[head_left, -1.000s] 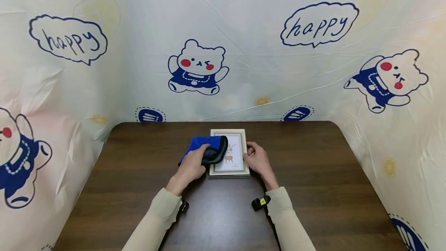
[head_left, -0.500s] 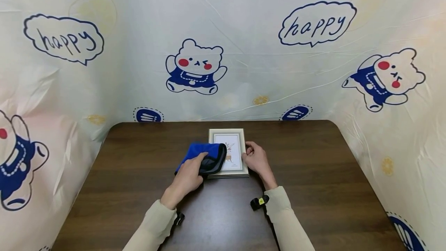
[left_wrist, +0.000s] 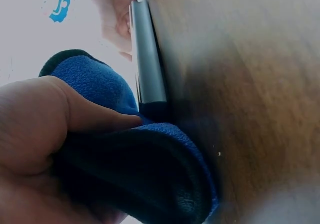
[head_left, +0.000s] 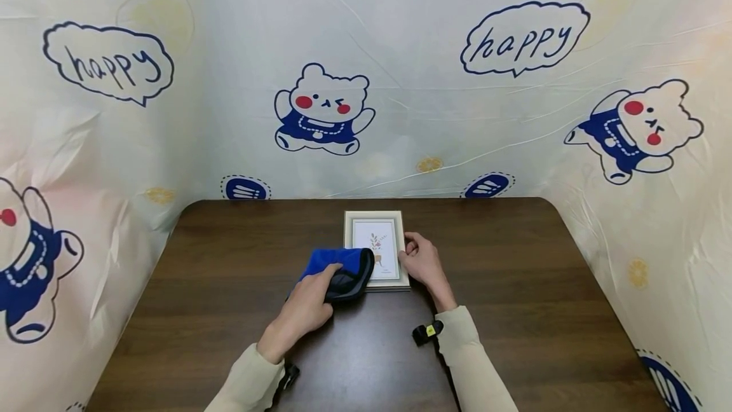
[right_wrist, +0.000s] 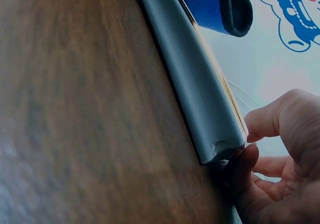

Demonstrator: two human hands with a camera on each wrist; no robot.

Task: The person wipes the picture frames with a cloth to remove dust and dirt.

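A folded blue cloth with black edging (head_left: 332, 258) is gripped by my left hand (head_left: 309, 302), thumb on one side. In the head view the cloth covers the lower left corner of a cream picture frame (head_left: 374, 215), which lies flat on the table with a plant print facing up. My right hand (head_left: 422, 266) pinches the frame's right edge between thumb and curled fingers. From the left wrist, the cloth (left_wrist: 90, 82) bends against the near end of the frame's grey side (left_wrist: 149, 54). The right wrist view has thumb and finger at the frame's corner (right_wrist: 220, 144).
A dark brown wooden table (head_left: 229, 259) extends around the frame. Behind it and at both sides hangs a pale curtain (head_left: 400, 49) printed with bears and "happy" bubbles. A small black device (head_left: 427, 333) is strapped at the right wrist.
My left hand has drawn the cloth down the frame toward me, uncovering more of the print's upper part. My right hand and the frame have stayed in place.
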